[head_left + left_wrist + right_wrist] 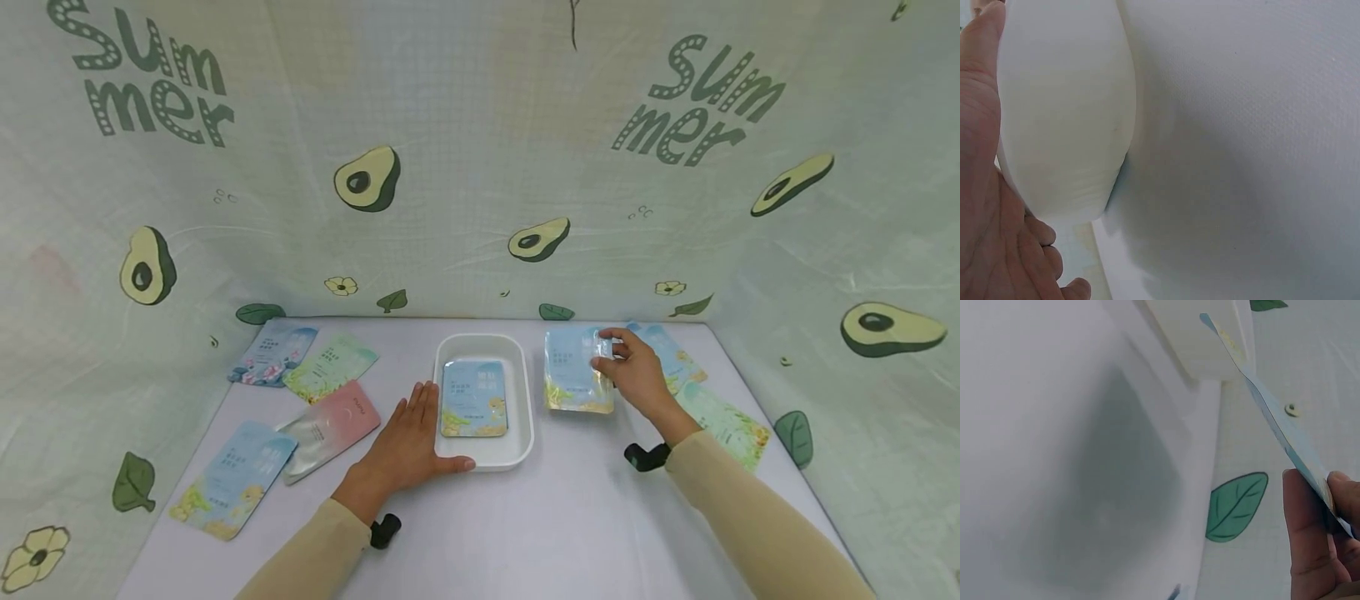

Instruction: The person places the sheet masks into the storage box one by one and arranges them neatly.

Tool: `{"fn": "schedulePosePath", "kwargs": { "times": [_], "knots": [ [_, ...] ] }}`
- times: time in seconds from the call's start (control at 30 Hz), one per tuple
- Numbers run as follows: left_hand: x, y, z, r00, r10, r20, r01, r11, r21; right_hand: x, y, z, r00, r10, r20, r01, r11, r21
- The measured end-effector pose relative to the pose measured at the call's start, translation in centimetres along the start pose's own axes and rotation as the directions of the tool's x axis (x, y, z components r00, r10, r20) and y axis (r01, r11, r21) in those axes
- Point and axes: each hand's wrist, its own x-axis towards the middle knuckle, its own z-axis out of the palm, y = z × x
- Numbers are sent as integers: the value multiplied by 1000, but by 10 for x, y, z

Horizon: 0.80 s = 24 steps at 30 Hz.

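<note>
A white tray (522,400) stands mid-table with a blue sheet mask packet (474,398) lying flat in it. My left hand (405,437) rests against the tray's left side, fingers straight and thumb along its front edge. In the left wrist view, that palm lies beside the pale tray wall (1066,112). To the right of the tray, my right hand (636,375) pinches another blue sheet mask packet (576,368) by its right edge. The right wrist view shows this packet (1282,428) edge-on, raised off the table, between thumb and fingers.
On the left lie a blue floral packet (272,354), a green packet (332,367), a pink and silver packet (333,425) and a blue packet (234,479). At right, a blue packet (667,346) and a green packet (726,423) lie partly behind my right arm. A printed cloth surrounds the table.
</note>
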Motion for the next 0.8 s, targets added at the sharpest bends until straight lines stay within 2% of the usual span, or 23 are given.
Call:
{"fn": "schedulePosePath", "kwargs": {
  "times": [0.2, 0.33, 0.6, 0.8],
  "knots": [
    [1, 1, -2, 1000, 15, -17, -15, 1000, 10, 3, -17, 0, 999, -44, -14, 45, 998, 38],
    [0, 1, -3, 1000, 9, -13, -9, 1000, 11, 4, -32, 9, 998, -56, 6, 56, 995, 79],
    [1, -2, -2, 1000, 10, -10, -9, 999, 32, 7, -64, 61, 999, -22, 37, 17, 992, 127],
    [1, -1, -1, 1000, 20, -14, -20, 999, 47, 4, -76, 99, 996, -19, 88, 9, 993, 114]
  ]
}}
